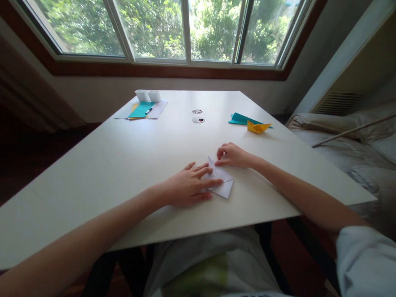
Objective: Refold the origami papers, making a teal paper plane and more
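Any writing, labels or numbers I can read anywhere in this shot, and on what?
None legible. The white folded paper under the left hand and right hand looks blank; so do the yellow paper boat, teal sheets and white table.

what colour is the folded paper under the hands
White, clearest in the head view: the folded paper lies flat under the left hand and right hand.

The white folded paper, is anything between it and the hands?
Nothing visible. The left hand lies flat on the white folded paper, and the right hand pinches its top corner on the table.
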The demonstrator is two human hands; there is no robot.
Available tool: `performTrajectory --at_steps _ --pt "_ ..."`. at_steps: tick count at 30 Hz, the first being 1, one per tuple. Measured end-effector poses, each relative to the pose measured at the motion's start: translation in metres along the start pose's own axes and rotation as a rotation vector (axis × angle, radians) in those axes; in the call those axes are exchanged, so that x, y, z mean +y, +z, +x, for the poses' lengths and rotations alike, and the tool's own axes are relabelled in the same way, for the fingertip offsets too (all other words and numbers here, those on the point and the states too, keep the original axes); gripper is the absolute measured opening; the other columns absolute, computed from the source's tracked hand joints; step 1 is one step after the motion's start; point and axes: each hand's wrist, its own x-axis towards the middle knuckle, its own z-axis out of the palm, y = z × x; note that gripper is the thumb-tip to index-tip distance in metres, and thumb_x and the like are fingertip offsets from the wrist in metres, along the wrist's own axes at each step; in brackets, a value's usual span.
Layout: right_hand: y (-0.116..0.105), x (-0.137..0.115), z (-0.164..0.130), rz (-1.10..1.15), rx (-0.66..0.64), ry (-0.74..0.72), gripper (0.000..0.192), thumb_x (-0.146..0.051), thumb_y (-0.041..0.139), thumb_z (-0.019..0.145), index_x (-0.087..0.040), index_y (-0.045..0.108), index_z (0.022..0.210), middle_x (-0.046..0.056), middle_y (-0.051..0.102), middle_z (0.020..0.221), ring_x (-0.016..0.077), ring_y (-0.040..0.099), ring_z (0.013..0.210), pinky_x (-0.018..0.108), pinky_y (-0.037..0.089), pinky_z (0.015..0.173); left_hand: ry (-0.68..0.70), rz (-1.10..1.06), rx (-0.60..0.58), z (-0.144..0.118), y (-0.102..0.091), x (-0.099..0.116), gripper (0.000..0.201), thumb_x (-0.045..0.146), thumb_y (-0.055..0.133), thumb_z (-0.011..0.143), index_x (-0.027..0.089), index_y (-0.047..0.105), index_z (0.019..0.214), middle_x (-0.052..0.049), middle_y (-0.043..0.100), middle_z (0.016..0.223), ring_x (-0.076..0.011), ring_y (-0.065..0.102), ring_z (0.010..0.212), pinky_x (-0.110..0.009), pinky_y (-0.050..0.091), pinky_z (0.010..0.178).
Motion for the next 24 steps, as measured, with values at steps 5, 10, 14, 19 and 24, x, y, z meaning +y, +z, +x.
performTrajectory --at_steps 5,10,14,19,24 --pt "0.011 -0.001 0.008 0.049 0.113 0.095 0.022 -0.04 0.062 0.072 -0.018 0.062 0.07 0.001 0.063 0.071 0.0125 0.054 0.067 0.025 0.038 0.065 -0.007 -0.009 -0.001 0.0 0.003 0.001 0.049 0.047 0.028 0.091 0.034 0.026 0.137 -0.013 0.036 0.135 -0.0286 0.029 0.128 -0.052 0.024 0.1" --pt "0.016 -0.002 0.009 0.023 0.154 0.153 0.026 -0.045 0.06 0.073 -0.019 0.062 0.071 0.001 0.063 0.07 0.0124 0.053 0.065 0.024 0.038 0.061 -0.008 -0.033 0.005 0.002 0.005 0.002 0.049 0.048 0.029 0.09 0.034 0.027 0.137 -0.014 0.036 0.135 -0.03 0.029 0.129 -0.053 0.023 0.1" --pt "0.019 -0.007 0.008 -0.094 0.193 0.192 0.028 -0.045 0.055 0.077 -0.019 0.062 0.071 0.003 0.064 0.072 0.0147 0.054 0.07 0.026 0.039 0.066 -0.006 -0.049 0.018 0.002 0.004 0.002 0.049 0.049 0.031 0.089 0.033 0.029 0.136 -0.013 0.037 0.135 -0.0299 0.029 0.129 -0.052 0.023 0.101" --pt "0.019 -0.012 0.008 -0.131 0.191 0.219 0.029 -0.045 0.051 0.079 -0.019 0.062 0.073 0.004 0.065 0.076 0.0159 0.054 0.073 0.027 0.039 0.068 -0.022 -0.038 0.001 0.002 0.003 0.003 0.049 0.049 0.031 0.089 0.035 0.028 0.136 -0.013 0.036 0.136 -0.0291 0.029 0.129 -0.051 0.024 0.1" --pt "0.016 -0.012 0.007 -0.08 0.164 0.228 0.028 -0.04 0.047 0.083 -0.019 0.064 0.079 0.004 0.066 0.078 0.0146 0.055 0.071 0.024 0.038 0.061 -0.032 -0.032 0.001 0.002 0.003 0.004 0.049 0.049 0.033 0.089 0.036 0.028 0.136 -0.012 0.036 0.136 -0.0298 0.031 0.128 -0.051 0.023 0.1"
